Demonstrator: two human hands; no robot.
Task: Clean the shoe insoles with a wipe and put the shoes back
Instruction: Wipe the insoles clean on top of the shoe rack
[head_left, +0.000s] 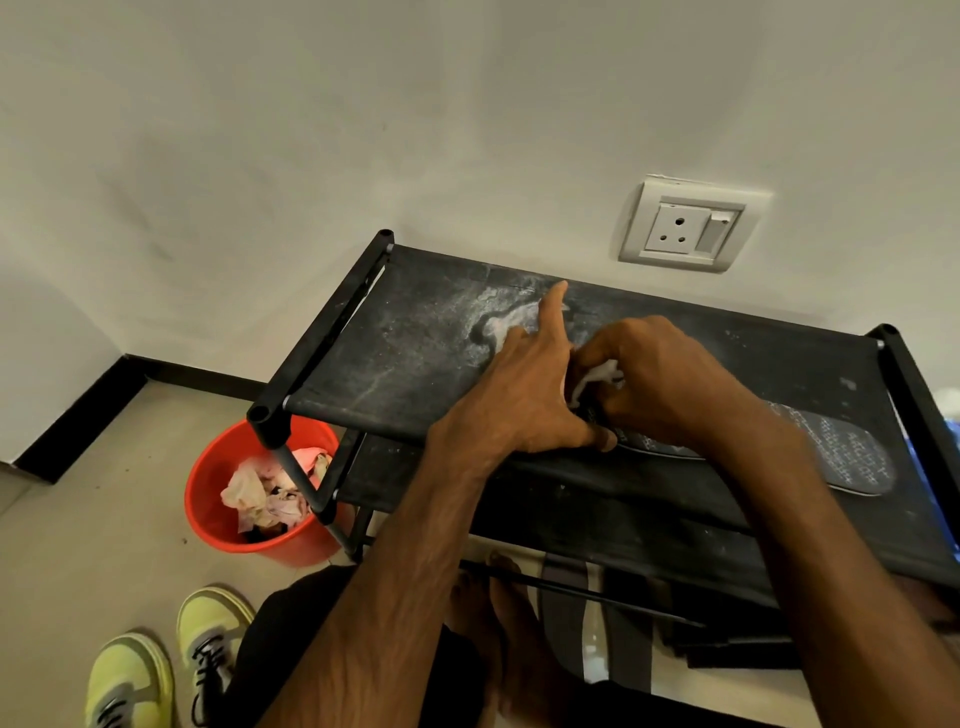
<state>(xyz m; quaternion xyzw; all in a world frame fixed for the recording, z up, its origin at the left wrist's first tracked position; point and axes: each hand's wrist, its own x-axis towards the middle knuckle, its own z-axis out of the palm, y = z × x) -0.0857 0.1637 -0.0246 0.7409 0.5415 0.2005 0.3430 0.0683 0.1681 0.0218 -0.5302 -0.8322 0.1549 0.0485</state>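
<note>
Red bucket (207, 478) beside rack (415, 358), hands (524, 400) (662, 374) over wipe (597, 375), insole (841, 449)

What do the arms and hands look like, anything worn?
Both bare: left hand and right hand have no gloves, and no rings, watch or bands show. Left forearm and right forearm are uncovered to the frame edge; no sleeves in view.

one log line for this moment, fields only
step: wiping insole | left hand: presses insole end | right hand: grips wipe on insole | shoes: on floor
</note>
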